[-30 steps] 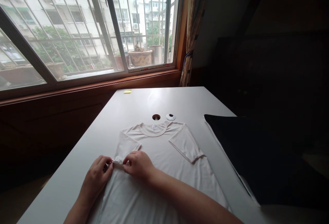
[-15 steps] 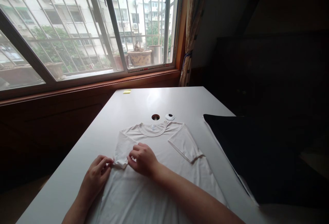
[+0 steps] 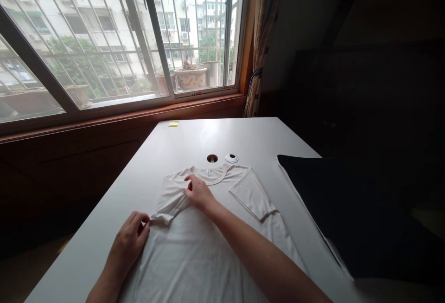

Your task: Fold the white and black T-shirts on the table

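Observation:
A white short-sleeved T-shirt (image 3: 208, 247) lies spread on the table, collar toward the far side, sleeves turned inward and down. My left hand (image 3: 130, 238) is at the shirt's left edge, thumb and finger pinching the tip of the left sleeve's hem. My right hand (image 3: 200, 194) rests over the upper left chest, just below the collar, its fingers curled on the cloth at the sleeve's inner edge. Creases run from the left cuff up to my right thumb. The fingertips of my right hand are partly hidden.
The white table (image 3: 114, 201) has an open cable hole (image 3: 212, 158) with its round cover (image 3: 231, 158) beside it. A yellow sticky note (image 3: 173, 124) is near the far left corner. Dark fabric (image 3: 323, 201) lies along the right side. Beyond stand a barred window and a curtain (image 3: 255, 61).
My right hand has moved up from the left cuff toward the collar, and the left sleeve has become more creased. My left hand stays nearly in place at the hem.

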Demonstrator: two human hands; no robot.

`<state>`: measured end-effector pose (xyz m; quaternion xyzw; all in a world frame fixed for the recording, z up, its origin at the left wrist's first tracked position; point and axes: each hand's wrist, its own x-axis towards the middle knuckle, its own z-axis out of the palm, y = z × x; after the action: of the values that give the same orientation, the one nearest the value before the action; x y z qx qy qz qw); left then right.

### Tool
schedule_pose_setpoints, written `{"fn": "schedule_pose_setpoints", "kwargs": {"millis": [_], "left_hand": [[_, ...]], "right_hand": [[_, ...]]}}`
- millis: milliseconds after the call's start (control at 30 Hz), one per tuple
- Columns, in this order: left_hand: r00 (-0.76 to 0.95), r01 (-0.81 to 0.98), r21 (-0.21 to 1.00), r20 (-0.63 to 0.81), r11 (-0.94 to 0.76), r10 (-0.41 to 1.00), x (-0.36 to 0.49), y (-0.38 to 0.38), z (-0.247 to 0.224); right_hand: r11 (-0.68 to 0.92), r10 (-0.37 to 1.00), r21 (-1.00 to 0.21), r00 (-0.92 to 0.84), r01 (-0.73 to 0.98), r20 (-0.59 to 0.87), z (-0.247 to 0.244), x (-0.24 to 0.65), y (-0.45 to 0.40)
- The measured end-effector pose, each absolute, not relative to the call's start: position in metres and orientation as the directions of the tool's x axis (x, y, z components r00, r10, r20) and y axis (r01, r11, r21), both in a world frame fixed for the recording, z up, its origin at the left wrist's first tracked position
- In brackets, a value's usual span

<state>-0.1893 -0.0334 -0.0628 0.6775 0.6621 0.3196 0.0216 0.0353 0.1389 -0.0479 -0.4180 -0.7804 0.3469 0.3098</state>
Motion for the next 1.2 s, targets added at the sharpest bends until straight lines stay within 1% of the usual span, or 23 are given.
{"fn": "schedule_pose_setpoints", "kwargs": {"millis": [100,167,267,333,433,500,567,667,767,867,967,1100,1200], "left_hand": [[-0.082,0.883,0.455,0.401,-0.12,0.912,-0.189,-0.035,-0.063],[-0.07,0.875,0.464,0.4,-0.136,0.914,-0.19,-0.036,-0.065],[-0.014,0.856,0.478,0.399,-0.195,0.917,-0.194,-0.036,-0.068],[0.011,0.852,0.476,0.398,-0.217,0.917,-0.197,-0.036,-0.068],[0.013,0.858,0.471,0.377,-0.204,0.926,-0.198,-0.036,-0.067],[0.009,0.86,0.471,0.37,-0.195,0.929,-0.196,-0.036,-0.066],[-0.001,0.861,0.47,0.38,-0.192,0.925,-0.194,-0.035,-0.065],[-0.023,0.865,0.468,0.392,-0.179,0.92,-0.191,-0.035,-0.065],[-0.044,0.872,0.464,0.395,-0.158,0.918,-0.191,-0.036,-0.065],[-0.058,0.876,0.458,0.409,-0.151,0.91,-0.192,-0.036,-0.065],[-0.056,0.876,0.455,0.422,-0.158,0.905,-0.192,-0.035,-0.065],[-0.061,0.874,0.461,0.422,-0.156,0.904,-0.191,-0.035,-0.063],[-0.068,0.876,0.459,0.427,-0.151,0.902,-0.191,-0.036,-0.063]], "right_hand": [[0.379,0.874,-0.805,-0.461,0.456,0.15,-0.05,0.037,0.14],[0.389,0.875,-0.772,-0.464,0.503,0.139,-0.051,0.037,0.139],[0.441,0.859,-0.711,-0.487,0.548,0.158,-0.047,0.036,0.135],[0.498,0.842,-0.655,-0.496,0.568,0.21,-0.042,0.034,0.13],[0.614,0.789,-0.51,-0.493,0.602,0.366,-0.036,0.033,0.117],[0.7,0.713,-0.42,-0.54,0.577,0.447,-0.034,0.032,0.105],[0.785,0.619,-0.363,-0.633,0.502,0.465,-0.036,0.031,0.091],[0.859,0.511,-0.294,-0.746,0.42,0.427,-0.045,0.027,0.071],[0.868,0.497,-0.226,-0.778,0.443,0.385,-0.055,0.02,0.06],[0.863,0.505,-0.201,-0.777,0.464,0.376,-0.059,0.016,0.058],[0.879,0.476,-0.199,-0.78,0.433,0.406,-0.054,0.017,0.061],[0.919,0.393,-0.179,-0.798,0.35,0.456,-0.042,0.024,0.066],[0.957,0.289,-0.128,-0.845,0.259,0.449,-0.038,0.027,0.069]]}}
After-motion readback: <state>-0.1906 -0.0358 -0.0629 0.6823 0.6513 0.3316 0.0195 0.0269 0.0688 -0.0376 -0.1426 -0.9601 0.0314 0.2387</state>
